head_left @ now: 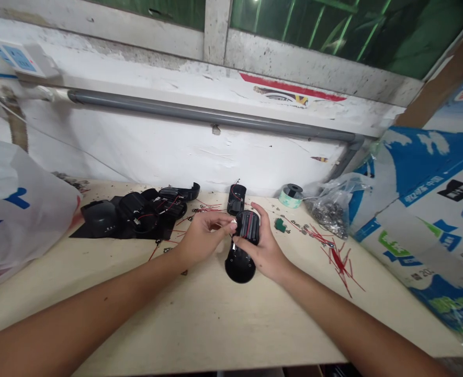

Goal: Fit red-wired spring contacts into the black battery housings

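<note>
My right hand (266, 250) grips a black plastic housing (242, 250) with a battery compartment on top, held just above the wooden table (200, 314). My left hand (202, 233) is pinched at the housing's left edge, its fingertips pressed on a small pale part I cannot make out. A second black housing (236, 199) with red wires lies just behind. A heap of black plastic shells (137, 213) with red wiring lies to the left of my left hand.
Loose red wires (339, 261) and small metal pieces lie scattered at right. A solder spool (291, 195) and a clear bag of metal parts (333, 207) sit near the wall. A white plastic bag (15, 204) is at left, a blue-and-white cardboard box (423, 209) at right.
</note>
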A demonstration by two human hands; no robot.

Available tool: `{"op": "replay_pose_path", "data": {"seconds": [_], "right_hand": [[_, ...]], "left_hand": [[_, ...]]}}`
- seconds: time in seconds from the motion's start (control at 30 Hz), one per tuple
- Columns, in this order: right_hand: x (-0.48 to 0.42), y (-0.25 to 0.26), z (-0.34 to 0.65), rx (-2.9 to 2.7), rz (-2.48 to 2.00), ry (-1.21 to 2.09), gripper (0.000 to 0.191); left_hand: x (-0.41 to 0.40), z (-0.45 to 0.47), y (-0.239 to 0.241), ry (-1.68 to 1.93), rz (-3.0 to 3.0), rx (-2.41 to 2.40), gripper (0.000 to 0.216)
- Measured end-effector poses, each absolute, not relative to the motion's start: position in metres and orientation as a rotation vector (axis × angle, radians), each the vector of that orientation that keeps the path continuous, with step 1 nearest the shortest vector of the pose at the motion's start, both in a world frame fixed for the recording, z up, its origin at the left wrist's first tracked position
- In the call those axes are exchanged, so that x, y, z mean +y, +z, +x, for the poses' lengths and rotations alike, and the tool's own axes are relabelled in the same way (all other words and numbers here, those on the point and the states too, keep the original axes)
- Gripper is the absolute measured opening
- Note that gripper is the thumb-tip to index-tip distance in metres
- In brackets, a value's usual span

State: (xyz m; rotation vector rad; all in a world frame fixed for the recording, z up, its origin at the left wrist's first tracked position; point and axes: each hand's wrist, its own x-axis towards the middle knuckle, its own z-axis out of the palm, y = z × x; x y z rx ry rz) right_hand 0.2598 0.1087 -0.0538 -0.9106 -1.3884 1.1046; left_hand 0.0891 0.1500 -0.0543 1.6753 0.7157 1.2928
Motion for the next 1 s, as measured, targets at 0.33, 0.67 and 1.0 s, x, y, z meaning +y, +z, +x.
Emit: {"op": "replay_pose_path", "data": {"seconds": [0.33, 0.67, 1.0], "right_hand": [[0.125, -0.067, 0.267, -1.182, -0.916, 1.267, 0.062], [0.126, -0.071, 0.267, -1.234, -0.915, 1.203, 0.051], [0.125, -0.068, 0.266, -1.210, -0.946, 1.208, 0.055]], "left_hand": [[0.150, 0.086, -0.054, 1.165, 1.898, 0.805, 0.017], [0.146, 0.087, -0.054, 1.136, 2.040, 0.811, 0.016], [0.144, 0.085, -0.051, 1.135, 2.060, 0.771, 0.024]]}}
